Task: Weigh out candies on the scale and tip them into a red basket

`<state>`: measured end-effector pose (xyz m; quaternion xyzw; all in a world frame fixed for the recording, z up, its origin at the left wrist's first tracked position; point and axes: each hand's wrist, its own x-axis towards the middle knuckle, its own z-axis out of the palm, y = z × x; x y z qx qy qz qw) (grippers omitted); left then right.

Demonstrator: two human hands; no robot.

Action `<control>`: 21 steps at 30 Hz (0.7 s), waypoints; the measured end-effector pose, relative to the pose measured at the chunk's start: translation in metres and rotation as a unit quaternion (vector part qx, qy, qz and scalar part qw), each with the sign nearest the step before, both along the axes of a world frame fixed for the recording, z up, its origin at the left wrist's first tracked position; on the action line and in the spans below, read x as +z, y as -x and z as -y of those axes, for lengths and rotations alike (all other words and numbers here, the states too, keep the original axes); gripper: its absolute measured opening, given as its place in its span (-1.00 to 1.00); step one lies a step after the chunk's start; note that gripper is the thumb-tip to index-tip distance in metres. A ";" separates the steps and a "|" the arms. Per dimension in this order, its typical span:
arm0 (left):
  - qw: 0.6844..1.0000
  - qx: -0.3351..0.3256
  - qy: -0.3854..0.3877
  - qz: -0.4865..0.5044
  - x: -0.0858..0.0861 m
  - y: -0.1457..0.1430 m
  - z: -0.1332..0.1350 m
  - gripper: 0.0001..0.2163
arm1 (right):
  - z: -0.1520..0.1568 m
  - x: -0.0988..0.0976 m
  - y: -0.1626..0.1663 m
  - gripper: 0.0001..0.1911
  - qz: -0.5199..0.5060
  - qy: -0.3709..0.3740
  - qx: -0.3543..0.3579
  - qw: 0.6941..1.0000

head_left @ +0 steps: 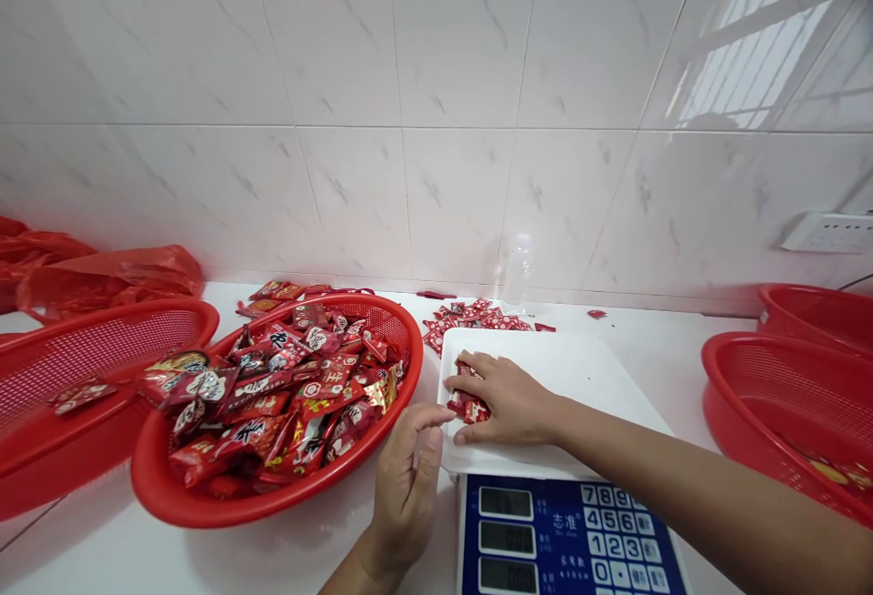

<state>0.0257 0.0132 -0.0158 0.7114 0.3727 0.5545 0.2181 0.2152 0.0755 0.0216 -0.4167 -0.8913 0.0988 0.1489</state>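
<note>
My right hand (501, 399) lies on the white pan of a scale (579, 377), fingers curled over a few small red wrapped candies (470, 408). My left hand (407, 486) hovers at the pan's left edge, fingers half curled and empty, next to a red basket (205, 495) heaped with red candy packets (286, 386). The scale's blue front panel (566, 536) with displays and keypad faces me.
A second red basket (61, 449) with few packets sits at the far left, red plastic bags (102, 277) behind it. Two red baskets (784, 413) stand on the right. Loose candies (477, 315) lie by the tiled wall. A wall socket (828, 233) is at right.
</note>
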 end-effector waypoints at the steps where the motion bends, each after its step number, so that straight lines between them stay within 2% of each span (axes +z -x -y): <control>1: 1.000 -0.001 -0.001 0.000 0.000 0.000 0.000 -0.81 | 0.001 0.000 0.001 -0.33 0.000 -0.012 0.003 1.000; 5: 1.000 -0.012 0.005 0.000 0.003 -0.001 0.001 -0.80 | 0.003 -0.004 0.004 -0.58 -0.013 -0.053 -0.002 0.999; 11: 1.000 -0.003 0.022 0.000 0.000 -0.002 -0.001 -0.82 | -0.002 -0.014 0.007 -0.80 -0.067 -0.069 -0.025 0.995; 16: 0.999 0.008 0.036 -0.007 -0.002 -0.001 -0.004 -0.81 | -0.009 -0.011 0.006 -0.80 -0.130 -0.050 -0.042 0.989; 21: 0.999 0.006 0.038 -0.002 -0.002 -0.001 -0.004 -0.82 | -0.020 0.006 -0.013 -0.78 -0.195 -0.028 -0.107 0.975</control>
